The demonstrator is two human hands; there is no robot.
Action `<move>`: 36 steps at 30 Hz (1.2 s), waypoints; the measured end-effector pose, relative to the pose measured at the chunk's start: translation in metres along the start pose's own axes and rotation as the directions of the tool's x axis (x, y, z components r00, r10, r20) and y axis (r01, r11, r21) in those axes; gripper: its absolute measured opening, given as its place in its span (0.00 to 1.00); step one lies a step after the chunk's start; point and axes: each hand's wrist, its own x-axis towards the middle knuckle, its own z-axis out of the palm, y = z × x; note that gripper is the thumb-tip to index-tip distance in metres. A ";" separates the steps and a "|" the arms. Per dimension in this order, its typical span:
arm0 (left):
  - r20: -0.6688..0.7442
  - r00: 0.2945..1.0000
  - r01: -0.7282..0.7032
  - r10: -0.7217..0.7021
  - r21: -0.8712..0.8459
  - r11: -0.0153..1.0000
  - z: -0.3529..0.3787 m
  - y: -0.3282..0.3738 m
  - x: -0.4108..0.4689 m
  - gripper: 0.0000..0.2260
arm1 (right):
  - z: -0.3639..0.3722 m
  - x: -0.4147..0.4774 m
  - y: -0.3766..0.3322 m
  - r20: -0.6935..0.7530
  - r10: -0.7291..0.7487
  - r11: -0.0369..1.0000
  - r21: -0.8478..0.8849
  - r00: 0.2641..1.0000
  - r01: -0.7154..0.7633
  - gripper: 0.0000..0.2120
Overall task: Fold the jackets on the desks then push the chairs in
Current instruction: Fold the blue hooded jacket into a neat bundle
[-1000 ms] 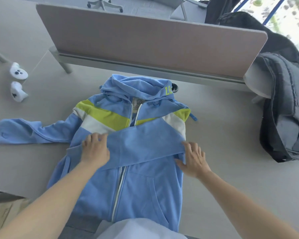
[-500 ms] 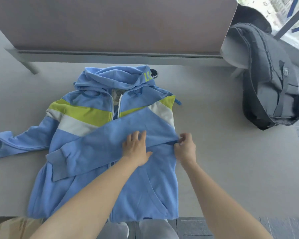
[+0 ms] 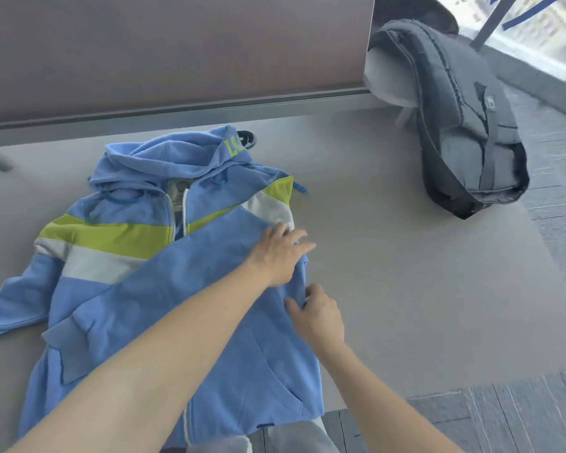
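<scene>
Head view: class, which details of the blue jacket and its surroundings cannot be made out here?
All in the head view:
blue jacket: end of the outstretched sleeve cut off by the picture's left edge.
green lettering: partly folded out of sight.
dark round object: mostly behind the jacket.
left hand: fingers motion-blurred.
chair: largely covered by the grey jacket and the divider.

We see the jacket [image 3: 121, 289] cut off at the left edge. Its hood [image 3: 164, 158] half hides a dark object [image 3: 248, 138] from us.
</scene>
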 end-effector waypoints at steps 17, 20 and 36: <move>0.172 0.985 0.036 0.003 -0.223 0.974 -0.056 -0.045 0.026 0.07 | 0.004 -0.041 0.033 0.001 -0.034 0.995 0.096 0.999 0.034 0.12; 0.222 0.975 0.050 -0.006 -0.194 0.980 -0.054 -0.043 0.019 0.08 | 0.002 -0.046 0.032 0.126 -0.035 0.914 0.405 0.991 -0.019 0.09; 0.133 0.991 -0.035 0.018 0.129 0.991 -0.050 0.000 0.015 0.20 | 0.018 -0.086 0.059 0.041 0.095 0.945 0.309 0.995 -0.103 0.16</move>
